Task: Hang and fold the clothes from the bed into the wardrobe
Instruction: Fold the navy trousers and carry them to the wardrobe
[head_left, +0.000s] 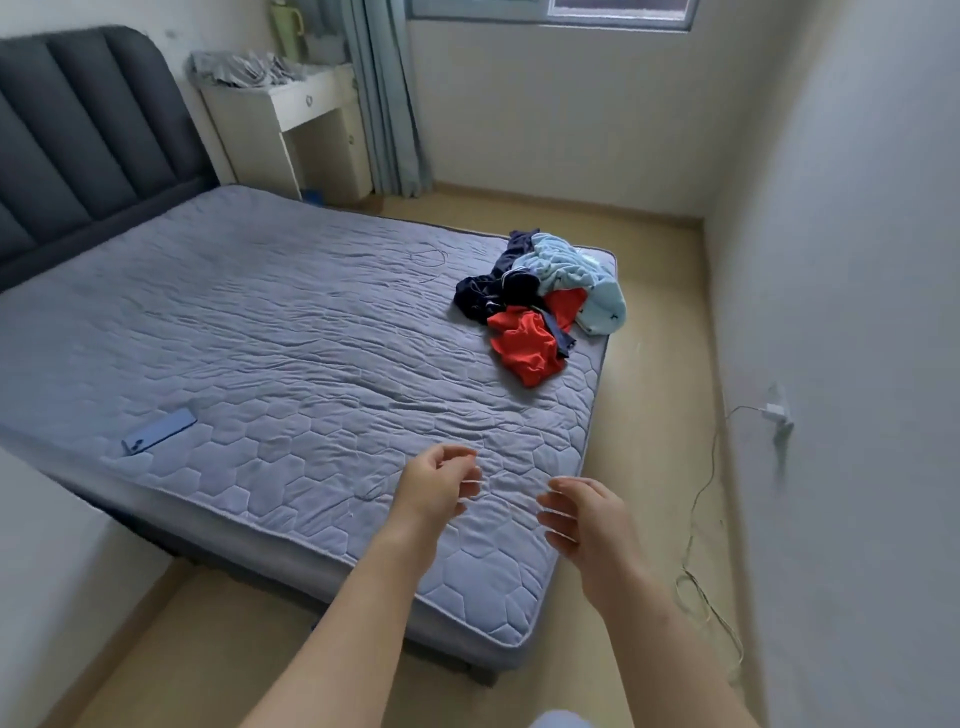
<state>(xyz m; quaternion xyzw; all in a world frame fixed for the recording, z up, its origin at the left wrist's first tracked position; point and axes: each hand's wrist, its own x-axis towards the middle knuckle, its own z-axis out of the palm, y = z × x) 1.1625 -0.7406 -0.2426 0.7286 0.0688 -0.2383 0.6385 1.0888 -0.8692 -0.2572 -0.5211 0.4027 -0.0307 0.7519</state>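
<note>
A heap of clothes lies near the far right corner of the bed (270, 322): a red garment (524, 345), a dark navy garment (493, 291) and a light blue garment (582, 275), tangled together. My left hand (434, 486) and my right hand (584, 517) hover over the near right corner of the mattress, well short of the heap. Both hands hold nothing, with fingers loosely curled. No wardrobe shows in this view.
A blue phone (158, 431) lies on the bed's near left part. A white bedside desk (291, 119) with grey cloth stands by the headboard, curtains beside it. A charger cable (701, 519) trails from a wall socket across the floor on the right.
</note>
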